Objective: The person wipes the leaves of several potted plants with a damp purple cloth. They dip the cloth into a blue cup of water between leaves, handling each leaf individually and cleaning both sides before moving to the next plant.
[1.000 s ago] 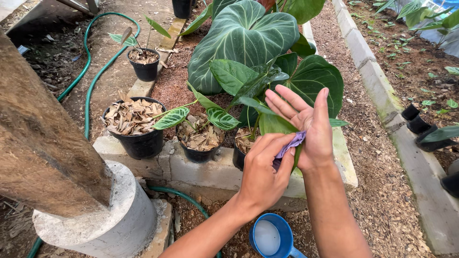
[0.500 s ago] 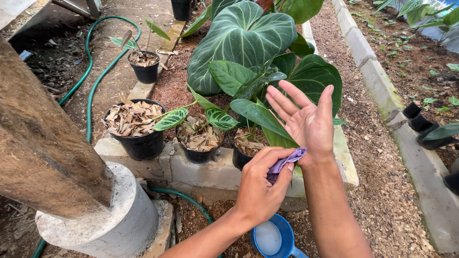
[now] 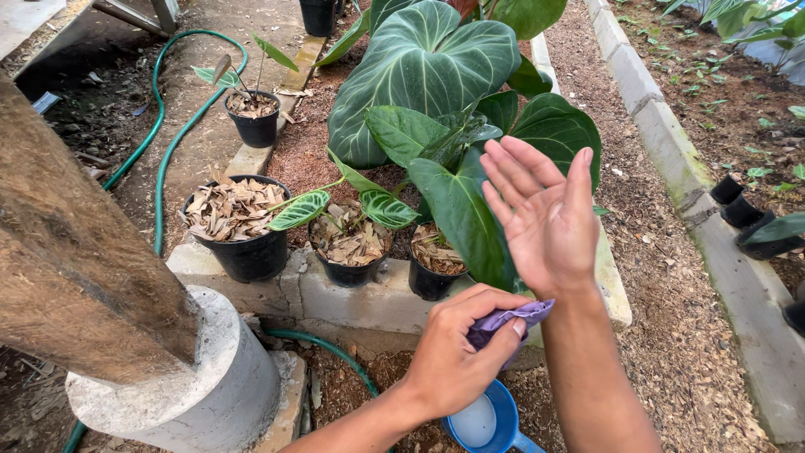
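Note:
My right hand is raised with the palm up and fingers spread, holding nothing, in front of a long green leaf. My left hand sits just below it, closed around a crumpled purple cloth that touches my right wrist. The leaf rises from a small black pot filled with dry leaf bits, standing on a concrete block ledge. A blue scoop-like container lies on the ground under my hands.
Two more black pots with dry leaves stand on the ledge, another behind. A big veined-leaf plant grows behind. A wooden post on a concrete base stands left, a green hose beside it. Concrete curb and pots right.
My left hand with the purple cloth has slid down from my right palm to the wrist. My right hand has lifted slightly off the leaf, fingers still spread.

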